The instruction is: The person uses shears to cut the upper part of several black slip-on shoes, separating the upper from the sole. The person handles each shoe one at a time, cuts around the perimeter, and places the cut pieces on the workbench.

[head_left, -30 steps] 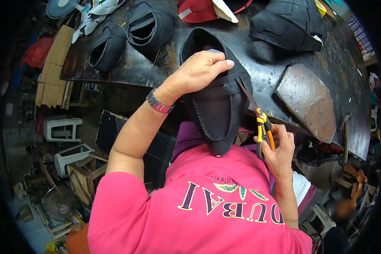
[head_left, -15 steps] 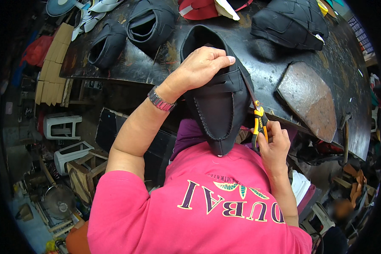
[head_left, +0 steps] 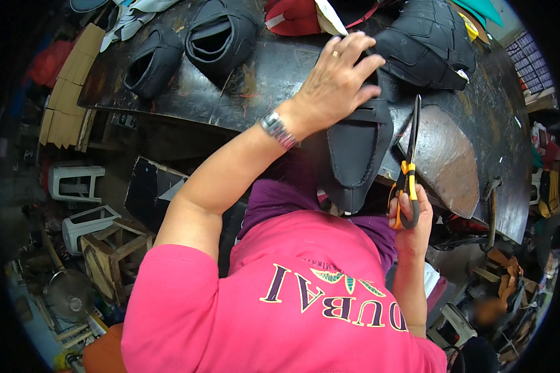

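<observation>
A black shoe upper (head_left: 356, 152) with a stitched apron front and a strap leans at the table's near edge, its toe toward my lap. My left hand (head_left: 337, 81) lies over the opening end of the upper, fingers spread and thumb apart. It covers most of that opening, and whether the fingers touch the upper I cannot tell. My right hand (head_left: 415, 214) holds scissors (head_left: 409, 166) with yellow-and-black handles to the right of the upper. Their blades are together and point away from me, apart from the upper.
Two black shoe uppers (head_left: 221, 38) stand at the table's far left, and a stack of black uppers (head_left: 426, 46) lies far right. A red piece (head_left: 292, 17) sits between them. Right of the scissors is a worn stone slab (head_left: 445, 155). White stools (head_left: 76, 181) stand on the floor at left.
The scissors have come away from the upper's side and swung more upright. My left hand has loosened from its grip and spread its fingers. The upper has shifted right.
</observation>
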### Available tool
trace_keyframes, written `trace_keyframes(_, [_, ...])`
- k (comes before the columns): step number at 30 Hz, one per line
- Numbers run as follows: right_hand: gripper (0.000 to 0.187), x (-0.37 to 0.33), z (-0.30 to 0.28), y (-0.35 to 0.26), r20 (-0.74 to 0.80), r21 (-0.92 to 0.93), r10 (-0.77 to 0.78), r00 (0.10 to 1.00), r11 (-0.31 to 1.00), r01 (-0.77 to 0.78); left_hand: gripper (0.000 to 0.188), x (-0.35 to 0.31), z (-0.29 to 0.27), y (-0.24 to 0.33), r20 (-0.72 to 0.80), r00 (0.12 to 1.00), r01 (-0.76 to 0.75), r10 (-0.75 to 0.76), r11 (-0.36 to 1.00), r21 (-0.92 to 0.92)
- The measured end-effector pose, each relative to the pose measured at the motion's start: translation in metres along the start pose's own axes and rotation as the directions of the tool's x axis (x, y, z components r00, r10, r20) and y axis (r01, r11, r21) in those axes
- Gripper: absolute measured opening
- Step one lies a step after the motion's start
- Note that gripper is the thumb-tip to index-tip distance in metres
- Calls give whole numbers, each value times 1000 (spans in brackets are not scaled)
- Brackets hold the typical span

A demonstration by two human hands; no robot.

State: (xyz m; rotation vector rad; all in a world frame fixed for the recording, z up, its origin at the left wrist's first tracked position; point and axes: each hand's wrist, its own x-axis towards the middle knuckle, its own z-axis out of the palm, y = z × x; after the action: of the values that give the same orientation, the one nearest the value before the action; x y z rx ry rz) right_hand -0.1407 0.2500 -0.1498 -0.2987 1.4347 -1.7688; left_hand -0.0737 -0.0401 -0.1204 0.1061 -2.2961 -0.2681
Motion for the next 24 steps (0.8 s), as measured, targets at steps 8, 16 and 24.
trace_keyframes(8, [47,-8,-18,-2,115,49,34,993,998,-39,12,-115,-56,42,141,989,55,34,809,-586])
trace_keyframes(16, [73,-6,13,-23,360,-10,371,856,919,-394,30,-129,-57,23,98,747,595,-658,595,-541])
trace_keyframes(24, [70,5,33,-49,455,-277,563,690,826,-492,26,-122,-47,17,43,818,552,-574,760,-343])
